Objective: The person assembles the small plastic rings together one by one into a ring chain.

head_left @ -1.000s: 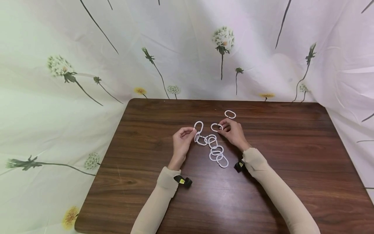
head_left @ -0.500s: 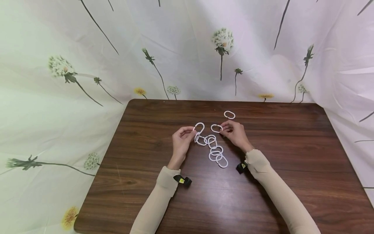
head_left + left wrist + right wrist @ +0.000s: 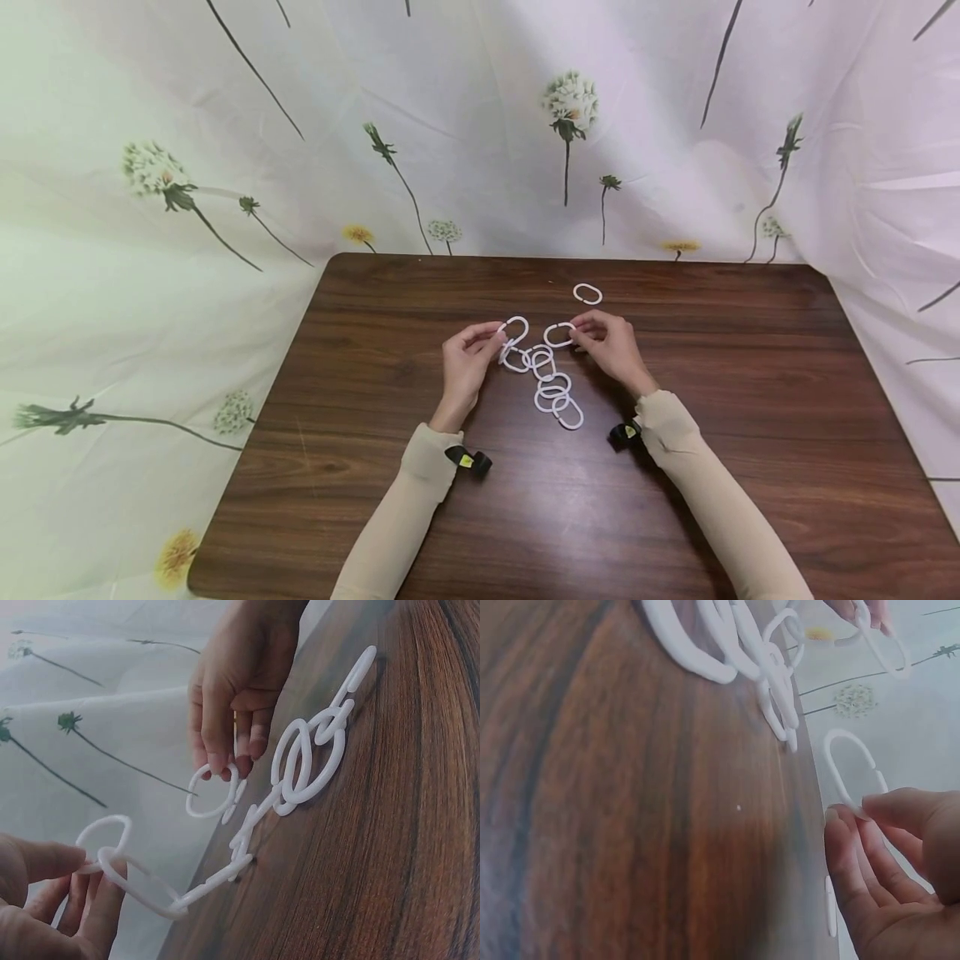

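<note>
My left hand pinches the end link of a white plastic chain between thumb and fingertips, lifting it off the table. From there the chain runs down to the tabletop and trails toward the front in overlapping oval links. Between thumb and index finger, my right hand pinches a separate white oval link, which has a small gap in its side. That link is held up to the right of the left hand's link, a short space apart.
One more loose white link lies on the brown wooden table, beyond my right hand. A pale curtain printed with dandelions hangs behind the table's far edge. Each wrist carries a small black camera.
My right hand has shifted slightly right and nearer with its link. The link in my left hand has tilted to the right. The chain on the table lies almost as before.
</note>
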A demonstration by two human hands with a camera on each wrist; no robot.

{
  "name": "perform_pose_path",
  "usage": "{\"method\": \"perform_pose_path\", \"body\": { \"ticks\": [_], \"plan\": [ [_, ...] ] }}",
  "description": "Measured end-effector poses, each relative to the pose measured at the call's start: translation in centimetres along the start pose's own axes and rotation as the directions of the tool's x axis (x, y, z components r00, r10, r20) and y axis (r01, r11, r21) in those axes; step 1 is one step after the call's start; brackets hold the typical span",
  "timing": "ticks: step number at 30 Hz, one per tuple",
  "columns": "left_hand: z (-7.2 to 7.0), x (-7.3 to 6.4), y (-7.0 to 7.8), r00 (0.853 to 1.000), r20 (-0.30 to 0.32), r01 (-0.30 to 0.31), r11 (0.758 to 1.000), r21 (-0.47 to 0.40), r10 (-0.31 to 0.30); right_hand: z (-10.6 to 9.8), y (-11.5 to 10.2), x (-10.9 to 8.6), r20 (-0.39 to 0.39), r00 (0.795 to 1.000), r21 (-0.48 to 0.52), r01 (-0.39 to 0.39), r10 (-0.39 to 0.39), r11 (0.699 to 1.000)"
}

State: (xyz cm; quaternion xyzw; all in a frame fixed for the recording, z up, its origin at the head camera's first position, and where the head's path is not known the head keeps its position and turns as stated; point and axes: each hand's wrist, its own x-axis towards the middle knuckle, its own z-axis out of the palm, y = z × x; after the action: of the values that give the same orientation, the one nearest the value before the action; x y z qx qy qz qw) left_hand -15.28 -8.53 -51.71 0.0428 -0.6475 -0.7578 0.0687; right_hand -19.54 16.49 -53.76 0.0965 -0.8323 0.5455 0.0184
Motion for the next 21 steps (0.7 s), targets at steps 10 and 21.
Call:
{"method": "perform_pose_path", "body": {
  "ticks": [10, 21],
  "plan": [
    [0.1, 0.0, 0.3, 1.0, 0.019, 0.024, 0.999, -0.026, -0.024, -0.5, -0.3, -0.4, 0.041, 0.999, 0.182, -0.002, -0.005, 0.983],
    [0.2, 0.0, 0.4, 1.0, 0.013, 0.027, 1.0, 0.005, -0.027, -0.6, -1.1, -0.6, 0.061, 0.998, 0.103, -0.003, -0.003, 0.995]
  ]
}}
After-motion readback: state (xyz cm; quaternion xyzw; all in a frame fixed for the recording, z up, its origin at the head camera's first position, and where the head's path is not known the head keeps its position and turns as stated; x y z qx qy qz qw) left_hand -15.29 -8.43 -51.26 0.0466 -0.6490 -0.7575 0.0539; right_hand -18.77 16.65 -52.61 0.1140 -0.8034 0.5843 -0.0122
